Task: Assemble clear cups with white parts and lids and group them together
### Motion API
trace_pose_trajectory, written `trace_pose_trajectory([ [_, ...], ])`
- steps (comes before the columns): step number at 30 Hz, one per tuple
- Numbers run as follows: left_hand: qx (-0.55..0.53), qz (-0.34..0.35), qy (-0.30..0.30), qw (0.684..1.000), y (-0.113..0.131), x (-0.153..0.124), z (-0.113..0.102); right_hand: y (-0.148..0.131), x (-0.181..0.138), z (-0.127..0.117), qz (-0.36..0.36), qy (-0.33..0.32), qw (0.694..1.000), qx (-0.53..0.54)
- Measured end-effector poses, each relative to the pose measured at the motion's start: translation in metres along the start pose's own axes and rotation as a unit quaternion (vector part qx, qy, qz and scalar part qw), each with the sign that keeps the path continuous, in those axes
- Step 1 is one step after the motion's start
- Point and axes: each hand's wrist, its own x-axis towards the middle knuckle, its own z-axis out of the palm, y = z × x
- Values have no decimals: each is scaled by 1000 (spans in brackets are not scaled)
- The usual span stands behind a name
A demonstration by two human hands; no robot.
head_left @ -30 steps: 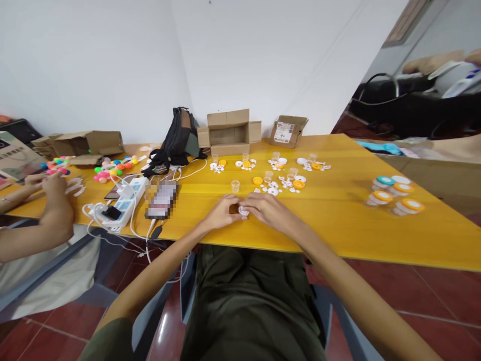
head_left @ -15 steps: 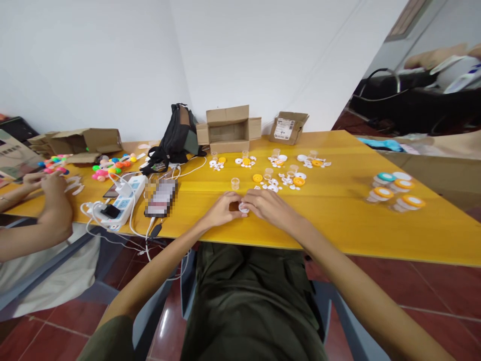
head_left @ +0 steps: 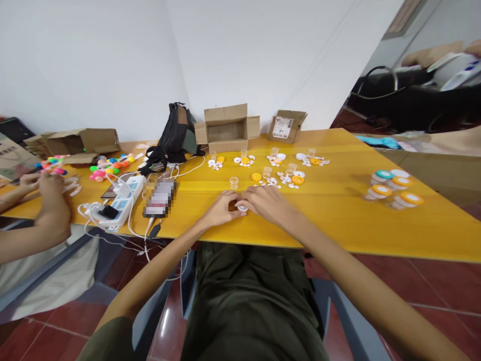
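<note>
Close to the table's front edge, my left hand (head_left: pixel 221 209) curls its thumb and fingers against a small white round plastic piece (head_left: pixel 242 207). From the other side my right hand (head_left: pixel 266 201) closes its fingers over the same piece, hiding much of it. A clear plastic cup (head_left: pixel 234 183) stands upright just beyond my hands. Behind my right hand lie small white discs (head_left: pixel 272 181), yellow ring lids (head_left: pixel 298 179) and more clear cups (head_left: pixel 267 172) in loose groups.
Several lidded jars (head_left: pixel 379 191) stand at the right. On the left are a phone (head_left: pixel 160 198), a power strip (head_left: pixel 130 200) with cables and a black backpack (head_left: pixel 179 133). Cardboard boxes (head_left: pixel 227 131) line the wall. Another person's arm (head_left: pixel 52 215) rests beside colourful balls (head_left: pixel 108 168).
My fingers have shifted slightly around the white piece, and my right hand now covers it a little differently. The whole view has moved slightly; the surrounding things stay in place.
</note>
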Motion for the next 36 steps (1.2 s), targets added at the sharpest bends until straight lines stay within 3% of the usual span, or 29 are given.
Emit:
trace_pose_trajectory([
  [4,7,1,-1,1000,-1,0,0,1,-1,-5,3,-2,1000,18],
  [11,9,9,1,1000,-4,0,-1,19,-3,4,-76,37,988,130],
  [16,-2,11,3,1000,-4,-1,-1,22,-2,8,-69,57,984,154],
  [20,-22,14,10,1000,-3,-1,-1,32,-3,26,-44,119,956,263],
  [23,-57,12,26,998,-3,-1,-3,39,-7,46,-12,138,890,433],
  [27,-126,1,65,990,-2,-2,-6,31,-13,65,67,89,710,695],
  [30,-183,1,84,980,0,-2,-8,18,-13,67,87,64,592,799],
  [33,-224,10,77,971,3,-2,-8,8,-10,65,86,56,524,845],
  [36,-246,4,71,967,4,-1,-7,4,-5,65,94,63,493,862],
])
